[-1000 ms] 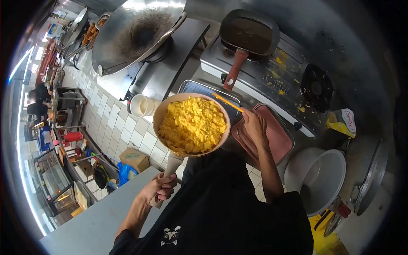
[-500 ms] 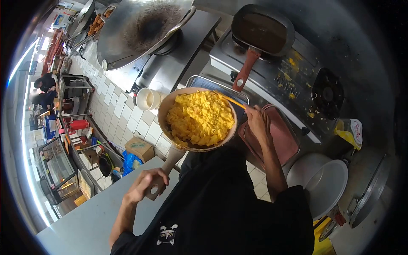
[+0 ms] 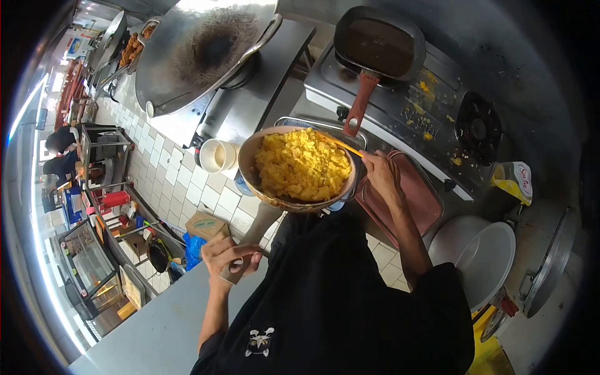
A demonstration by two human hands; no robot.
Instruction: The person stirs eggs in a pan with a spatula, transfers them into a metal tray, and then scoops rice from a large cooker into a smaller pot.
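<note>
My left hand (image 3: 226, 259) is wrapped round the end of the grey-brown handle of a round pan (image 3: 248, 164). Scrambled egg (image 3: 303, 164), yellow and in lumps, fills most of the pan, which hangs in front of my body. My right hand (image 3: 382, 175) grips an orange utensil (image 3: 340, 142) whose far end rests in the egg near the pan's back right rim. A pinkish-red tray (image 3: 409, 203) lies below and beside my right forearm. Behind the pan, a wire-edged tray (image 3: 290, 121) is partly hidden.
A large wok (image 3: 169, 69) stands at the back left, with a white tub (image 3: 217, 155) below it. A square pan (image 3: 407, 34) of dark liquid sits on the stove (image 3: 400, 103). Bowls (image 3: 494, 265) stand at the right, a grey counter (image 3: 144, 331) lower left. Two people are far left.
The pan of egg has shifted slightly right and tilted, and my left hand has moved up and right with its handle. My right hand still grips the utensil.
</note>
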